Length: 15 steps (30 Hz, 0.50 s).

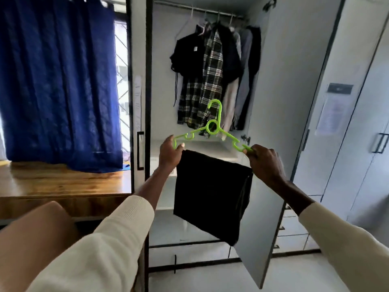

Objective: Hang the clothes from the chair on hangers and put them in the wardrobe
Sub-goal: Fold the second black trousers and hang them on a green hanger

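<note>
- Left hand [169, 153], cream ribbed sleeve pushed back, fingers curled round the left end of the lime-green plastic hanger [212, 127], thumb on top by the edge of the cloth.
- Right hand [265, 163], same cream sleeve, pinches the hanger's right tip between thumb and fingertips.
- Hanger is held up between both hands, tilted, left end a bit higher than right, hook upward.
- Folded black garment [210, 197] is draped over the hanger's lower bar and hangs straight down between the two hands, its top edge touching the left thumb and the right fingers.
- Hanger and garment are in front of the open grey wardrobe [294, 81], below its rail, not yet on it.
- Metal rail [197, 9] is at the wardrobe's top; a black top [187, 57], a dark plaid shirt [207, 89] and several pale and dark garments hang from it, bunched toward the right.
- Open wardrobe door [280, 144] stands right of the hanger, behind the right hand.
- Left of the wardrobe: deep-blue curtain [59, 81] over a brown wooden desktop [63, 184].
- Right of the wardrobe: more grey cabinet doors with black handles [380, 143].
</note>
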Available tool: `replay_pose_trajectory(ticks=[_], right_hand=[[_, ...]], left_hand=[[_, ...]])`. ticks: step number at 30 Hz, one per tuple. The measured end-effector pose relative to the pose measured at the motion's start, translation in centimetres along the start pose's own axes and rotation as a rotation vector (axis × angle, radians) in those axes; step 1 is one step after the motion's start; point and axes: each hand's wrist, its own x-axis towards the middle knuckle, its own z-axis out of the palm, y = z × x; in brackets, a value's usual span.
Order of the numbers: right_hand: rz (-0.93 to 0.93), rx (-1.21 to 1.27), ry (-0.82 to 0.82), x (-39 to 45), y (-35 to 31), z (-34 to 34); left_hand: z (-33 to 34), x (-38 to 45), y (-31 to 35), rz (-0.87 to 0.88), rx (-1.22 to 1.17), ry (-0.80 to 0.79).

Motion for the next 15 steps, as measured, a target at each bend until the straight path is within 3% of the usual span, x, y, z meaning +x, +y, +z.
replay_pose_trajectory(ticks=[8,12,15], right_hand=[[0.11,0.075,0.058,14.0,3.2,5.0],[0.081,0.115,0.093,22.4,3.3,7.7],[0.064,0.172,0.128,30.2,3.1,9.8]], left_hand=[[7.6,12.9,2.3,-0.006,0.096,-0.067],[9.9,21.7,0.6,-0.135,-0.056,-0.047],[11.1,29.4,-1.3,-0.166,-0.226,-0.153]])
